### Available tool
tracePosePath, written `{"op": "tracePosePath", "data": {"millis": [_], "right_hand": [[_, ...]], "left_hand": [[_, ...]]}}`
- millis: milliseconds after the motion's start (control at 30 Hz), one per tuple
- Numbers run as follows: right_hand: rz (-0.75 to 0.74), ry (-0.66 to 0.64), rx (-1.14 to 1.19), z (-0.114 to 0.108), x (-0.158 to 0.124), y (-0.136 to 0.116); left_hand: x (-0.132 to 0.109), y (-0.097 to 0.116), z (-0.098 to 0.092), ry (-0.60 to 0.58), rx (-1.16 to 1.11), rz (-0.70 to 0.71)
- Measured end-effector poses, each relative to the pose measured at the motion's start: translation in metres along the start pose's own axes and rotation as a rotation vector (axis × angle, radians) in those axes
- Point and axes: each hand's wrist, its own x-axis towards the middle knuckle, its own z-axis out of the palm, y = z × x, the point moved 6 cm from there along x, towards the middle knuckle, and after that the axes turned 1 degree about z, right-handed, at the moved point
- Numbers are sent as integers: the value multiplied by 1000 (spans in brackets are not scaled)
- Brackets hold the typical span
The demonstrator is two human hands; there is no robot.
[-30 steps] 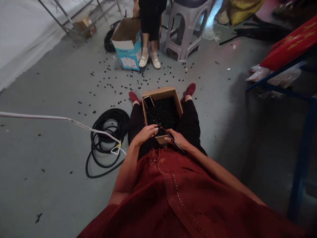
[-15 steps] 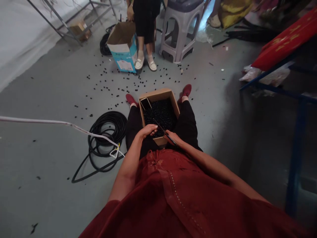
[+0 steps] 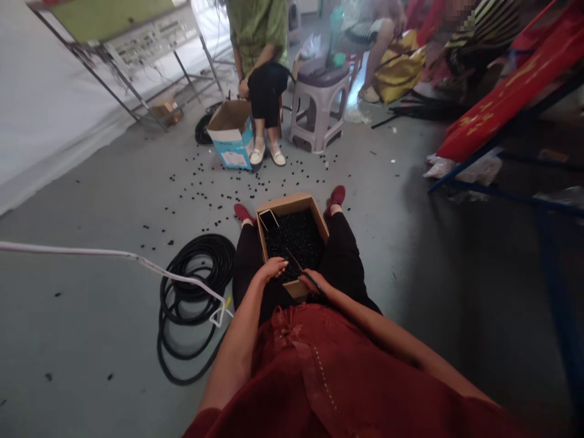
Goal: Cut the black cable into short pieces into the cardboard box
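My right hand (image 3: 314,281) is closed around a pair of scissors (image 3: 294,260) with dark handles, the blades pointing forward and left. Just left of the blades, my left hand (image 3: 274,267) has its fingers pinched together; what they hold is too small to make out. Both hands are over the near end of a cardboard box (image 3: 294,199) standing between my legs. Many small black pieces (image 3: 298,234) fill it. A small dark, pale-rimmed rectangular object (image 3: 269,219) lies in its far left corner.
A coil of black hose (image 3: 201,261) lies left of my leg, with a white cable (image 3: 137,258) crossing it. Black bits litter the floor ahead. Beyond are a blue-and-white carton (image 3: 235,153), a seated person (image 3: 264,91) and a plastic stool (image 3: 318,112). A blue frame (image 3: 465,173) stands right.
My view has tilted up, so everything sits lower and more of the people behind shows. The loose loop of hose has shifted and curves nearer me. Both hands remain over the box.
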Motion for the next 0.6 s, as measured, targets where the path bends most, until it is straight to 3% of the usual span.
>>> {"op": "tracePosePath", "data": {"millis": [133, 267, 600], "right_hand": [[88, -22, 292, 1, -6, 8], [110, -9, 506, -1, -12, 9], [90, 15, 718, 0, -14, 1]], "left_hand": [[-11, 7, -6, 100, 43, 66], [-28, 13, -4, 107, 96, 104], [-74, -5, -2, 148, 326, 44]]}}
